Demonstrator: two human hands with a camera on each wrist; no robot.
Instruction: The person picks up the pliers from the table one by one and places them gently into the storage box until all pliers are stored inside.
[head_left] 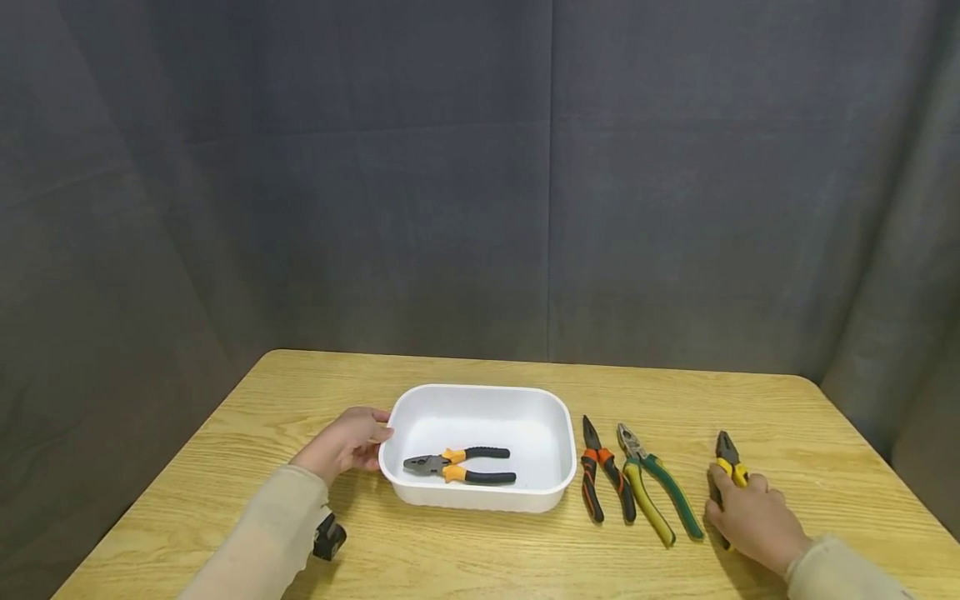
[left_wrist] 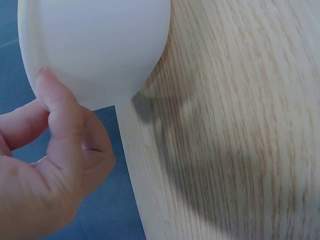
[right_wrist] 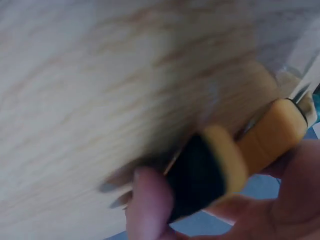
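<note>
Fingers [right_wrist: 150, 200] of the right hand [head_left: 753, 517] are curled round the handles of the yellow-black pliers [head_left: 726, 467], gripping them while the tool lies on the counter [head_left: 487, 558], far right of the white tray [head_left: 480, 500]. Left hand [head_left: 347, 442] rests vs. the tray's left wall, fingers [left_wrist: 60, 125] fairly straight, thumb tip on the rim, touching, not clutching.

Handling, as a judgement: the pliers are prob. steel w/ moulded grips, so heavy for their size, stiff, not fragile. Grips look rubbery and shouldn't slip; bare metal nose would. Best hold is mid-handle, both handles squeezed together so the jaws stay closed and the nose-heavy end doesn't swing. Hand sits about there now.

Looks: dark pointed nose aimed away from the person, yellow collar behind the pivot, black handle sections below. The wrist view is blurred, so finer detail can't be told.

Btw. the tray and these pliers lie two more pairs: orange-black pliers [head_left: 600, 479] just right of the tray, then green-yellow pliers [head_left: 656, 492]. Inside the tray lies an orange-handled pair [head_left: 461, 465], nose toward the tray's left end.
</note>
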